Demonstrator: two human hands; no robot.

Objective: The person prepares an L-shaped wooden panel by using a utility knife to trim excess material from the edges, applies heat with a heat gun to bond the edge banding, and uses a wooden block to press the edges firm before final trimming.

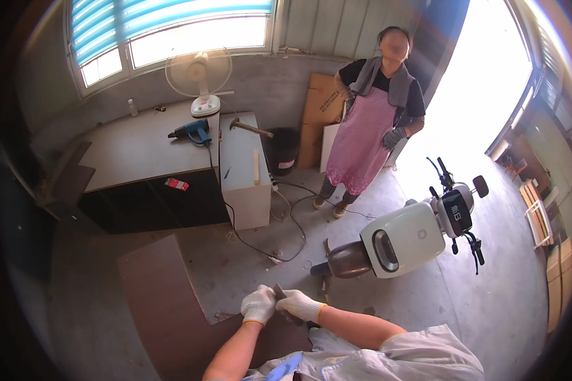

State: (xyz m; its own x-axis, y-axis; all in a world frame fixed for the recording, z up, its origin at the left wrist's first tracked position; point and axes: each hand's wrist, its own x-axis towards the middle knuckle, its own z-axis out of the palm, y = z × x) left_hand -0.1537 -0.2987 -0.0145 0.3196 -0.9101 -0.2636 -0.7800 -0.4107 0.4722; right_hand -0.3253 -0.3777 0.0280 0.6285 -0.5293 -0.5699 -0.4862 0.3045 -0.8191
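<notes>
My left hand (258, 305) and my right hand (300, 306), both in white knit gloves, are close together in front of my body. The fingers of both are closed around a narrow dark brown strip (288, 315), seen nearly edge-on. What the strip is made of, I cannot make out. Below and to the left of my hands, a large dark brown panel (162, 298) with a cut-out corner lies low near the floor. A small scrap (222, 315) sits by its inner corner.
A person (378, 120) in a pink apron stands ahead. An electric scooter (403, 238) is at the right. A white-topped cabinet (140, 146) carries a fan (203, 105), a blue heat gun (194, 132) and a hammer (251, 128) nearby. A black cable (302, 235) loops over the floor.
</notes>
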